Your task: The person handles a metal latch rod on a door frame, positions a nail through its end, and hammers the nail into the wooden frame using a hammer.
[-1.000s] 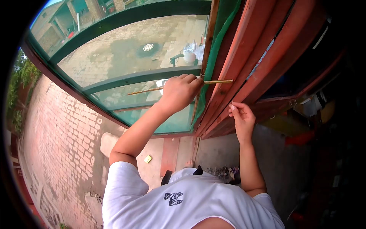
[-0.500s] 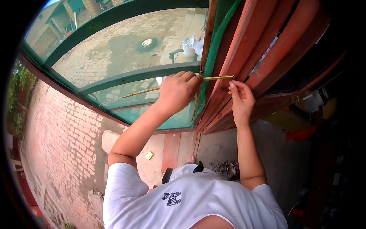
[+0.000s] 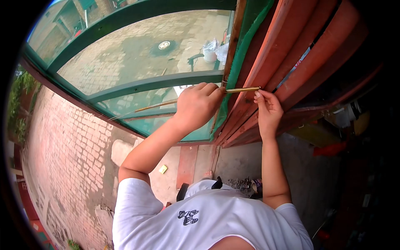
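My left hand [image 3: 199, 105] is closed around a thin gold-coloured rod [image 3: 243, 89], held across in front of the window. Left of that hand the rod narrows to a fine, pale tip over the lower glass. At its other end, my right hand [image 3: 269, 112] is raised with thumb and forefinger pinched together, close against the rod's end. Whatever lies between those fingertips is too small to make out. Behind the rod are a green-framed window panel [image 3: 162, 81] and red wooden boards [image 3: 266, 54].
A strip of green mesh [image 3: 240, 62] hangs along the frame's edge. Through the glass show a paved yard, a white bucket [image 3: 209, 55] and a round drain cover [image 3: 164, 45]. A small yellow box [image 3: 163, 169] lies on the floor. Dark clutter fills the right side.
Both hands and the rod's right end have shifted slightly right and down in the view. The grips look the same. The window and boards have also shifted a little.
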A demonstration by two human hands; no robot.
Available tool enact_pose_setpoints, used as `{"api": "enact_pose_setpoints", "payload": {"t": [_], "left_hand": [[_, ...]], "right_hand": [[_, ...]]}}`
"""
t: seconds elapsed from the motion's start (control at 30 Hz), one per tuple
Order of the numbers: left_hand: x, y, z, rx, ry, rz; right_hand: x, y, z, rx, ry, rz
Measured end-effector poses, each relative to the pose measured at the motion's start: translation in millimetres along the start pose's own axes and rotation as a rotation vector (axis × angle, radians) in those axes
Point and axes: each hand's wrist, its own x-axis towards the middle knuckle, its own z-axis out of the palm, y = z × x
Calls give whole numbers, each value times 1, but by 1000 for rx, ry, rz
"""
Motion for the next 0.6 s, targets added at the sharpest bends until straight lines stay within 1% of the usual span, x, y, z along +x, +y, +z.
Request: {"api": "enact_pose_setpoints", "payload": {"t": [0.13, 0.37, 0.6], "left_hand": [[-1, -5, 3, 10, 7, 17], [-4, -28, 9, -28, -45, 85], [-9, -42, 18, -85, 26, 147]], "right_hand": [[4, 9, -3, 43, -23, -31], [3, 3, 3, -42, -37, -81], [5, 10, -2, -62, -68, -47]]}}
